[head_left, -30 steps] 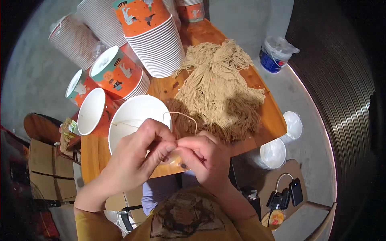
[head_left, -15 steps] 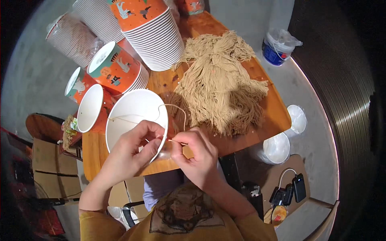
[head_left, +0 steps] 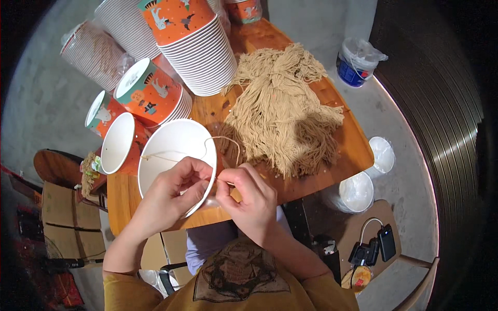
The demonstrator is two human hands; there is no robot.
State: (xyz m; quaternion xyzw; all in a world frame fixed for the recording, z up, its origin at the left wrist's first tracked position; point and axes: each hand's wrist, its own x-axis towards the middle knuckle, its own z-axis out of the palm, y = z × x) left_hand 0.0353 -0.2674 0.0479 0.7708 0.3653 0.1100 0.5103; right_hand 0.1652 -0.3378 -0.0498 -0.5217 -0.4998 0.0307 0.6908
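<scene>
Both hands, left hand [head_left: 174, 194] and right hand [head_left: 249, 199], pinch a thin cord [head_left: 225, 141] at the white cup [head_left: 171, 155] rim between them; pulling unevenly might slip it free.

There is a single view: a wide fisheye camera on the person's head, looking steeply down on the wooden table [head_left: 337, 140] from above its near edge. It sits close, so the left hand [head_left: 174, 194] and right hand [head_left: 249, 199] fill the lower middle. Straight lines bow toward the dark rim, where the floor [head_left: 410, 171] curves away.
</scene>
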